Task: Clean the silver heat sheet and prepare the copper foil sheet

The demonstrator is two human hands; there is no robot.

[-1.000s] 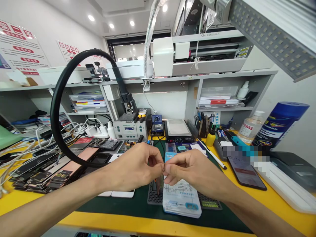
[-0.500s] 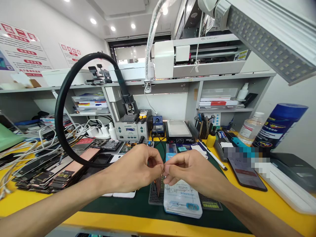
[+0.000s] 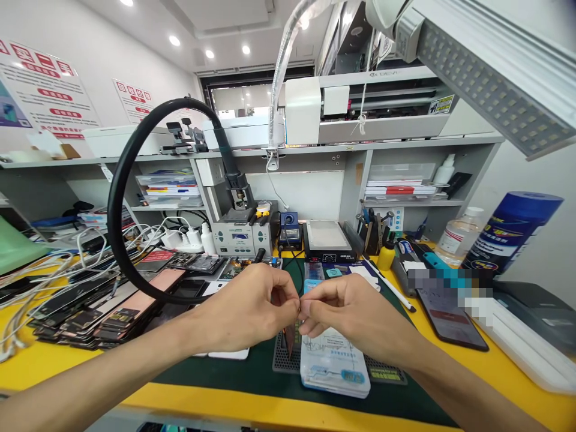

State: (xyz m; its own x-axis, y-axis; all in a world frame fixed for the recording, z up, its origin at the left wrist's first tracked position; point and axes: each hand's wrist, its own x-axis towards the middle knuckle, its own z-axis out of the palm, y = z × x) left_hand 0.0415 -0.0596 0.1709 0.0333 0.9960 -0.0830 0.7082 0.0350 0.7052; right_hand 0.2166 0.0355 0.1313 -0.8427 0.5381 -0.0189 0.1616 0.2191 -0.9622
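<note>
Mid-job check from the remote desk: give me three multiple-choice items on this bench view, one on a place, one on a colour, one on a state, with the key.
1. Where does the blue cylindrical spray can stand?
A. far right of the bench
B. far left, among the cables
C. on the top shelf

2. What colour is the bare bench top around the dark green work mat?
A. white
B. yellow
C. red

3. How are the left hand and right hand held?
A. flat on the mat, wide apart
B. fingertips pinched together on a tiny part above the mat
C. one gripping the black hose

Key: 1 A, the can leans at the right edge beside a clear plastic bottle. 2 B, yellow surface shows on both sides of the mat. 3 B, thumbs and forefingers meet at the centre; what they pinch is too small to tell.
</note>
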